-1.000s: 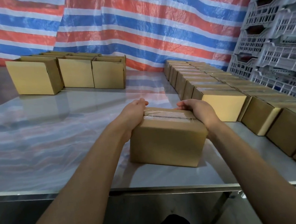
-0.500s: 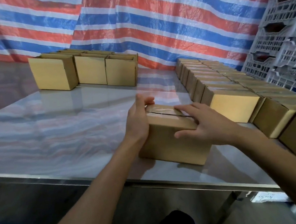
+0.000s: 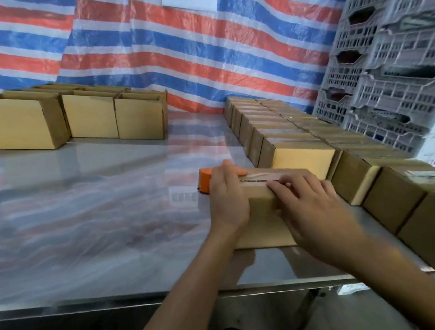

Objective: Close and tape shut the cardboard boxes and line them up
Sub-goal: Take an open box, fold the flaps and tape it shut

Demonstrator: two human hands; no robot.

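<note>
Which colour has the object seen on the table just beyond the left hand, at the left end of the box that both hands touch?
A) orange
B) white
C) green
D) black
A: the object that shows past the left hand, at the left end of the box, is bright orange.

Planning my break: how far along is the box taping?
Done: two rows of closed boxes lined up at right. In hand: the left hand grips the box, the right hand presses its tape. Left: three open boxes at the back.
</note>
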